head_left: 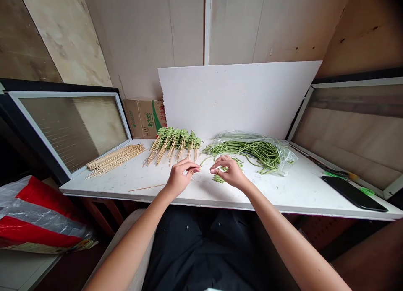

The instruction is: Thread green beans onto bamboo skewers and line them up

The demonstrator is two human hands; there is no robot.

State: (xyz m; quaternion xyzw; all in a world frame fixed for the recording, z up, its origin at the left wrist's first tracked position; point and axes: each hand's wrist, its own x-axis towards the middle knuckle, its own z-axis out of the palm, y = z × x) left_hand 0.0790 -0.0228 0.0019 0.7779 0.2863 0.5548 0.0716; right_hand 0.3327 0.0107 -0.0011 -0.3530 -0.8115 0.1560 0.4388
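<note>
Pinches thumb against fingers in the left grip (182, 172), apparently on one end of a thin green bean (205, 159), visible between both grips, over the tabletop (270, 194). Bends thumb and forefinger toward each other in the right grip (232, 172); impossible to say from this view whether grasping something or released. Partly hidden by the right grip, on the tabletop: short green pieces (218, 179). Judging from these, probably dividing the bean into small lengths. Better, then, to hold close to the breaking place with both thumbs, firmly but without crushing, and to snap with one short bend. Good also to compare each length with the neighbouring pieces, for an even fit like in the skewered bundles (179, 136) farther back. Careful with the left wrist: quite near to a lone skewer (146, 188), easy to push aside.
</note>
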